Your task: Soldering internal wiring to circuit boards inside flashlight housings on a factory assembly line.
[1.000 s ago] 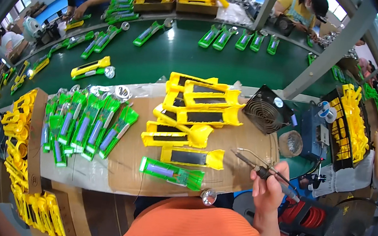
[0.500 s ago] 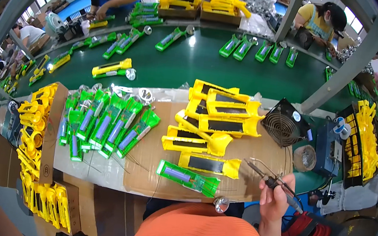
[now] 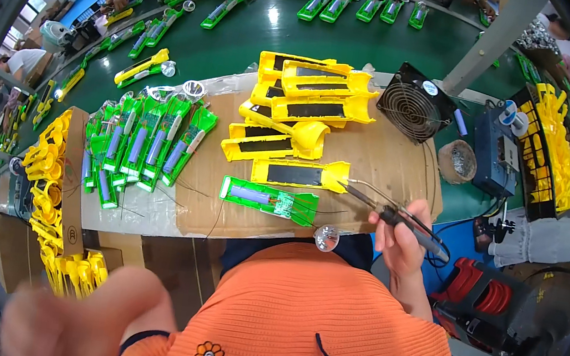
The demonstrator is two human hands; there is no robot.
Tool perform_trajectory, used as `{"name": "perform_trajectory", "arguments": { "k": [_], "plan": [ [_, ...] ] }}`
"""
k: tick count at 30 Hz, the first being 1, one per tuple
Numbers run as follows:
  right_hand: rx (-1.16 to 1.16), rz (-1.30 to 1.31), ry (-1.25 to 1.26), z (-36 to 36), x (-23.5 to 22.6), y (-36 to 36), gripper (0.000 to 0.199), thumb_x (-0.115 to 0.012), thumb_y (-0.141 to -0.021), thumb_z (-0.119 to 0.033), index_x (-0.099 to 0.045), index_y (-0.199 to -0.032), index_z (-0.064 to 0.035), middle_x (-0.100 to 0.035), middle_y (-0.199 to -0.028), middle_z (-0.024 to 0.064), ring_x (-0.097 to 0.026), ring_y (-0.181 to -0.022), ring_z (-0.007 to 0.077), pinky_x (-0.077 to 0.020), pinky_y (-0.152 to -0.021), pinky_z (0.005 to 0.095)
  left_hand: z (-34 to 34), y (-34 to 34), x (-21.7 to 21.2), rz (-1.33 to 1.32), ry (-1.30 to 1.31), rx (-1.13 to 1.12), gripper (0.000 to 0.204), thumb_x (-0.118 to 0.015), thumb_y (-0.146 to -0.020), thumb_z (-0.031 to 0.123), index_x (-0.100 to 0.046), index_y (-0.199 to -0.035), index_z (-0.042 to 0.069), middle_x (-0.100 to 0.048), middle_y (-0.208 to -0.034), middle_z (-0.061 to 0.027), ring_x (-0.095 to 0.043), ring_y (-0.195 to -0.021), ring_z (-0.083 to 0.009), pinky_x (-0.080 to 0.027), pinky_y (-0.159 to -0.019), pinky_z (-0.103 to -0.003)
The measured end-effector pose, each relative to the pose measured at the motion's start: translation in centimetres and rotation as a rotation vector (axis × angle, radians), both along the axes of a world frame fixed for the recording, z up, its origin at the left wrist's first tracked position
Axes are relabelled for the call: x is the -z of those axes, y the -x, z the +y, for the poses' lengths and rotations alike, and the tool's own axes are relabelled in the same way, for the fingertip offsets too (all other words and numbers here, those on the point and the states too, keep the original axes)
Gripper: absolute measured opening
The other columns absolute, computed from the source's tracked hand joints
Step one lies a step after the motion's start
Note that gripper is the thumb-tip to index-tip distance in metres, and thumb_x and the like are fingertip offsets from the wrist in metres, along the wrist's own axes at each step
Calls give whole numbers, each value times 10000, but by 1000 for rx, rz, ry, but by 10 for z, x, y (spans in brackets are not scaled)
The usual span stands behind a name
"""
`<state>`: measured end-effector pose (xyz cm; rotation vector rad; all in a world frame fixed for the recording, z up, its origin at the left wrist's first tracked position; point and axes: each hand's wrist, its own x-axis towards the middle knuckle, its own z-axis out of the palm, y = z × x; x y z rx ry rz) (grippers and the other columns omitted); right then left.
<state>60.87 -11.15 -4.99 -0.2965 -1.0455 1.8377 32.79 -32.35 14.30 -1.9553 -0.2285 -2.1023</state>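
In my right hand (image 3: 403,240) is a soldering iron (image 3: 395,218) with a thin metal tube alongside it. Its tip lies by the right end of a yellow lamp casing with a black panel (image 3: 296,174). Just nearer to me lies a green casing (image 3: 271,201) with a purple battery cell, a circuit board and loose wires. A round reflector (image 3: 325,238) sits at its right end, at the table edge. At the lower left my left hand (image 3: 39,326) is smeared by motion, its fingers unreadable, away from the table.
Several yellow casings (image 3: 323,109) are stacked behind; green ones (image 3: 139,141) lie to the left. A box of yellow parts (image 3: 75,186) stands at far left. A fan (image 3: 416,103), a small bowl (image 3: 457,162) and a blue soldering unit (image 3: 495,159) stand right. A green conveyor (image 3: 237,49) runs behind.
My left arm has come into view at the lower left. The soldering iron has moved left with my right hand, towards the yellow casing. The whole view has tilted down.
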Motion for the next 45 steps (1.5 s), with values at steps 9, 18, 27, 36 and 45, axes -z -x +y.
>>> {"name": "perform_trajectory", "arguments": {
  "k": [9, 18, 27, 36, 45],
  "plan": [
    [-213, -217, 48, -25, 6, -1, 249, -605, -909, -5, -381, -1014, -39, -645, -1072, 354, -632, -606, 202, -540, -560, 333, 83, 4, 170, 364, 1304, -605, 274, -720, -826, 33, -690, -1098, 27, -651, -1077, -120, -648, -865, -257, -525, -736, -355],
    [-203, -282, 24, -16, 16, 19, 223, -593, -922, -15, -383, -991, -43, -667, -888, 247, -606, -588, 148, -532, -595, 295, 88, 12, 171, 292, 1268, -388, 228, -746, -781, 21, -714, -1001, 74, -695, -971, -67, -642, -797, -239, -505, -694, -335],
    [-213, -323, 74, -12, 8, 25, 189, -584, -941, -47, -398, -965, -31, -610, -716, 140, -603, -570, 172, -522, -550, 310, 95, 11, 165, 374, 1263, -442, 201, -757, -747, 2, -704, -928, 72, -681, -909, -68, -649, -796, -231, -511, -646, -317],
    [-246, -351, 80, -9, 5, 31, 153, -572, -944, -9, -422, -973, -17, -601, -702, 106, -623, -637, 163, -518, -587, 294, 97, 9, 167, 422, 1340, -517, 181, -764, -744, 25, -670, -894, 64, -621, -962, -62, -655, -810, -247, -531, -657, -358],
    [-267, -405, 76, -8, 2, 33, 172, -614, -935, -17, -445, -964, -23, -657, -765, 110, -639, -672, 122, -509, -590, 251, 99, 5, 168, 406, 1342, -561, 167, -763, -742, 29, -657, -867, 60, -617, -936, -58, -640, -786, -253, -516, -637, -359]
  ]
}}
